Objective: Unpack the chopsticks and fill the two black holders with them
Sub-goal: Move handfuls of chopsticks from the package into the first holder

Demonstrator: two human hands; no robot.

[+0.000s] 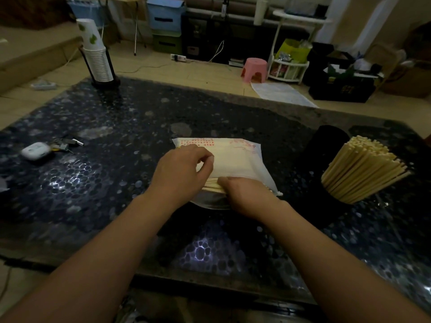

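Observation:
A white plastic pack of chopsticks [235, 159] with red print lies at the middle of the dark table. My left hand [179, 173] pinches the pack's wrapper at its near left side. My right hand [247, 192] grips the chopstick ends [212, 184] that stick out of the pack's open near end. To the right stands a black holder [335, 201] filled with a fanned bunch of pale chopsticks [363, 169]. Behind it stands a second black holder [328, 141]; its inside is hidden.
The dark pebble-patterned table [116, 178] also carries a white earbud case [35, 150] with keys [67, 143] at the left and a stack of paper cups in a black stand [98, 57] at the far left corner. A pink stool [254, 68] stands on the floor beyond.

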